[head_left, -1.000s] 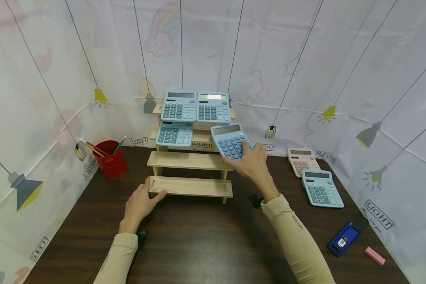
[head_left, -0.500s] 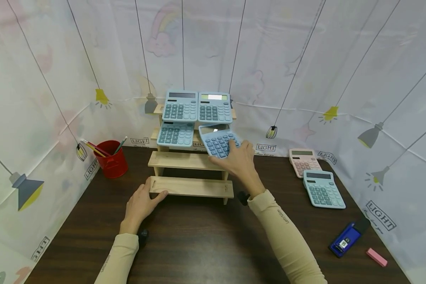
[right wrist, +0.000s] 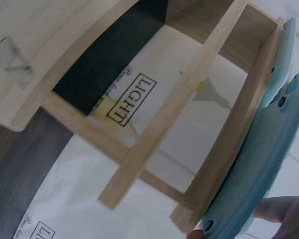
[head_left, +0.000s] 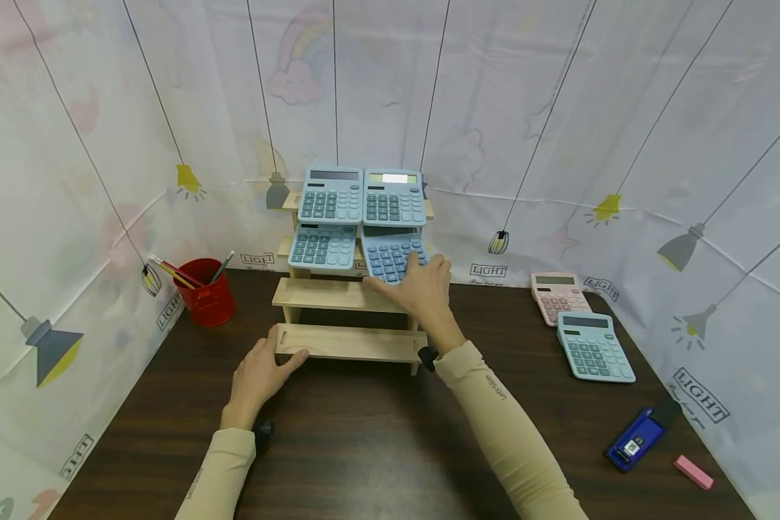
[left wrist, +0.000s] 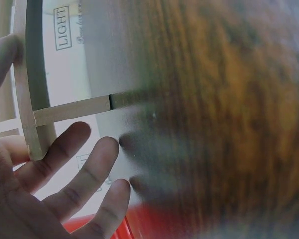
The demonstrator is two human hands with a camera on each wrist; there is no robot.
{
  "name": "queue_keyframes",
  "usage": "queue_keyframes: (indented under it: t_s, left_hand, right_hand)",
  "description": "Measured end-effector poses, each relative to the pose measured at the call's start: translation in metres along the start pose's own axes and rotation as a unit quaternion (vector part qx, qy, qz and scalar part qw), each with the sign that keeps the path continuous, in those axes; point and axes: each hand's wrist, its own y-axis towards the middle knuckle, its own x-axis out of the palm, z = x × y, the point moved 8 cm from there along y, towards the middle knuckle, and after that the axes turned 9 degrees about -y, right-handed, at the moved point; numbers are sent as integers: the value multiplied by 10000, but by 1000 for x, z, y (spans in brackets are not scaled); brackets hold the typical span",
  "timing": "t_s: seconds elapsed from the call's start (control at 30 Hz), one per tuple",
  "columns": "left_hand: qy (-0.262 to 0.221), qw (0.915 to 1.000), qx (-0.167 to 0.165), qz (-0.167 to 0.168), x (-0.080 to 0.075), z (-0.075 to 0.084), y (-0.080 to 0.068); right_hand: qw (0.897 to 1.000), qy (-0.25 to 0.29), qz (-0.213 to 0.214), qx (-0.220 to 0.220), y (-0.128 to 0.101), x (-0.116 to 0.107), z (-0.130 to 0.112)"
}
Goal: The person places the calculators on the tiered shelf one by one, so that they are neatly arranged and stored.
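I see the dark wooden surface point(head_left: 377, 448) filling the lower half of my head view, with printed cloth walls around it. At 12 o'clock on it stands the wooden stepped rack point(head_left: 347, 295), four tiers rising toward the back. Its top tier carries two blue calculators point(head_left: 362, 195) side by side, and the tier below carries another blue calculator point(head_left: 322, 245) on its left half.

My right hand point(head_left: 417, 287) reaches up to that second tier from the top, its grip grasping a fourth blue calculator, the held calculator point(head_left: 390, 256), with the thumb at its lower edge and the fingers over the key face on its right side. This one lies against the right half of the tier, just beside its neighbour at 9 o'clock and right under the top row. From the right wrist view I see its underside point(right wrist: 259, 164) lying against the rack's slats.

My left hand point(head_left: 260, 372) rests at the left end of the lowest tier, grip released, thumb against the end of the board and fingers spread flat on the surface.

At 9 o'clock of the rack sits a red pencil cup point(head_left: 204, 290). At 3 o'clock lie a pink calculator point(head_left: 557, 295) and a spare blue calculator point(head_left: 594, 347), touching. Near 4 o'clock lie a blue stapler point(head_left: 637, 439) and a pink eraser point(head_left: 693, 471).
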Motion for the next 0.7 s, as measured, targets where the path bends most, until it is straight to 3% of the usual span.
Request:
queue_keyframes:
  t_s: [0.27,0.7]
  left_hand:
    - [-5,10000,-41,-37,1,0,0]
    - [-6,10000,-5,17,2,-1,1]
  right_hand:
    - [9993,-343,-157,-3,2,2,-10]
    - [9978,283,-547,-265,5,6,-11]
